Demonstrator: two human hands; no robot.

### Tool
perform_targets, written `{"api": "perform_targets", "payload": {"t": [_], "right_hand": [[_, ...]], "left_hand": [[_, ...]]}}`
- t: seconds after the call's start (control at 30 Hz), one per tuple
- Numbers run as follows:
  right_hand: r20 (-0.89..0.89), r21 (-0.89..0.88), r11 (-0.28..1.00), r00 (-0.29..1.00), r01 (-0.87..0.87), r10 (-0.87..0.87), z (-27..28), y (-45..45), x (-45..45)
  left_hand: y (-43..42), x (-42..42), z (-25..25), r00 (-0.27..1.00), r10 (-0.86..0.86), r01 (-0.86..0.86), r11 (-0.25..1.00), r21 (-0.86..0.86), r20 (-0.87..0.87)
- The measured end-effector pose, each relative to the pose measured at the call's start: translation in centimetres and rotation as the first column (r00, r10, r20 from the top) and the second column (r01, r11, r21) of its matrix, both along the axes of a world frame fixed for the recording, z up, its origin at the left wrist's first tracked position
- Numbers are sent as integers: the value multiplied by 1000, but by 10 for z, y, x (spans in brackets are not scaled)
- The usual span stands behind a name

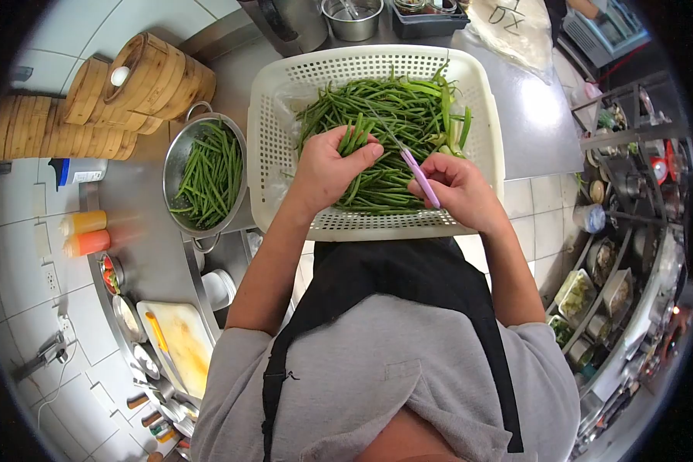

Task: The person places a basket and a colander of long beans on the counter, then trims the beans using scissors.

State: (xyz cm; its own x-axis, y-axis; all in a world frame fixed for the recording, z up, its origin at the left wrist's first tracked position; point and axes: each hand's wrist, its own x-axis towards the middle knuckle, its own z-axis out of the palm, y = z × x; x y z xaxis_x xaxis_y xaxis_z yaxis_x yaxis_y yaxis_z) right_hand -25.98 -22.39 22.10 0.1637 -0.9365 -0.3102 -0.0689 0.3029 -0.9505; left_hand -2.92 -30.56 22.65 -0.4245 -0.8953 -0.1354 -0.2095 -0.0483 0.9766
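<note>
Left hand: your left hand (333, 170) grips a small bunch of green beans (357, 134), thumb closed over fingers, above the near-left part of the pile.
Bean bunch: its long axis runs roughly away from you, the ends pointing toward the basket's far side.
Right hand: your right hand (456, 189) holds purple-handled scissors (417, 174), fingers curled at the handles.
Scissors: the long axis lies diagonally over the beans, blades pointing away and to your left, tips beyond the bunch.
White basket: 1 perforated white basket (491, 154) bears the loose bean pile (396, 100) in front of you.
Steel colander: 1 two-handled steel colander (171, 189) holds more beans, just beside the basket's left side.
</note>
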Motion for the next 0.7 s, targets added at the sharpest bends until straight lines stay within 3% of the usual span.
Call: {"api": "perform_targets", "payload": {"t": [0.23,0.3,0.4,0.5,0.7], "right_hand": [[1,-7,999,999,39,-39,-1,-1,0],[-4,-14,998,999,54,-54,-1,-2,1],[38,-45,993,994,105,-104,-3,-3,2],[83,-36,995,993,92,-88,-1,-1,1],[121,-1,1000,993,6,-6,0,1,1]], "left_hand": [[-5,1,-7,995,75,-71,996,53,-68],[-7,3,-7,954,201,-136,951,278,-220],[-12,5,-9,908,284,-152,908,391,-308],[-11,-2,-4,836,397,-253,891,376,-379],[-9,-7,-4,838,372,-249,912,325,-400]]}}
